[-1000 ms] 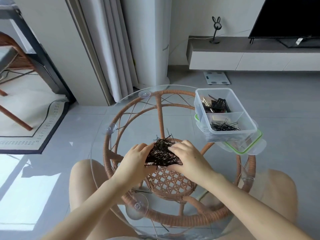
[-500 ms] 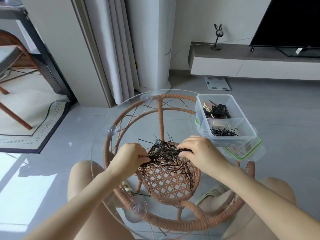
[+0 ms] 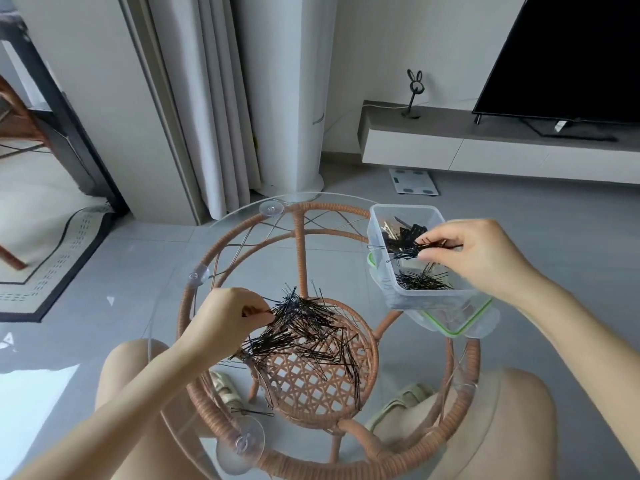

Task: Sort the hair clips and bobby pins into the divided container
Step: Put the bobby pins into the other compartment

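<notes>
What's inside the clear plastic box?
The box holds black bobby pins in its near section and darker hair clips farther back. The right hand hides some.

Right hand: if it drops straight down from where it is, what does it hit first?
Probably the bobby pins in the near compartment of the divided container. The right hand holds a small bunch of pins above it; height is unclear.

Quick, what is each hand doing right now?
Left hand: pinching pins at the pile.
Right hand: holding a bunch of pins over the container.
</notes>
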A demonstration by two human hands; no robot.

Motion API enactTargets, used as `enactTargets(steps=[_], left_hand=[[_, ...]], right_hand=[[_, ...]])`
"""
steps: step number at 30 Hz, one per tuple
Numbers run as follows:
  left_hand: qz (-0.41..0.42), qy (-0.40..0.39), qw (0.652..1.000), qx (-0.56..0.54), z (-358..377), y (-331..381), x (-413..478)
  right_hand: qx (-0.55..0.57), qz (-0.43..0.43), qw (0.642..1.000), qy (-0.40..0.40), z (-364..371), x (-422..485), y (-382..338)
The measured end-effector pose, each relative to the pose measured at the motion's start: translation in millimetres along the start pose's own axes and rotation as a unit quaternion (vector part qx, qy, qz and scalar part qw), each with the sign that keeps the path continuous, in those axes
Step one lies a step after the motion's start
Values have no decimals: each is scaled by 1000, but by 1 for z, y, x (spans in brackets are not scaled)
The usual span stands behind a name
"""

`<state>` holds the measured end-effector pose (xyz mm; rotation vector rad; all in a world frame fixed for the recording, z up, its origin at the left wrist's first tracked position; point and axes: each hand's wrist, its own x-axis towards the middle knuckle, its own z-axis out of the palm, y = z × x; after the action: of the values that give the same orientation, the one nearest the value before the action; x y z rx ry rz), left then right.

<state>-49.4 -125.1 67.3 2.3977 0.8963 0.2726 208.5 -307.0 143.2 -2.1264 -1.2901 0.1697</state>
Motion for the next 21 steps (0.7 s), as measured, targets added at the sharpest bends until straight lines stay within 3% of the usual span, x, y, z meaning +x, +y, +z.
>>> enactTargets(steps=[3, 7, 12, 15, 21], left_hand=[[-12, -3, 1000, -23, -2, 2, 3], [-1, 6, 1000, -14, -3, 9, 7], [18, 5, 1000, -20, -6, 30, 11], [40, -6, 999, -23, -7, 47, 15], [121, -11, 991, -52, 4, 110, 48]], right_hand=[[-62, 19, 998, -24, -7, 10, 28], [-136, 12, 980, -143, 14, 18, 50], [-88, 53, 976, -191, 30, 17, 56], [-60, 62, 981, -176, 21, 14, 59], [-63, 29, 997, -29, -3, 1, 69]])
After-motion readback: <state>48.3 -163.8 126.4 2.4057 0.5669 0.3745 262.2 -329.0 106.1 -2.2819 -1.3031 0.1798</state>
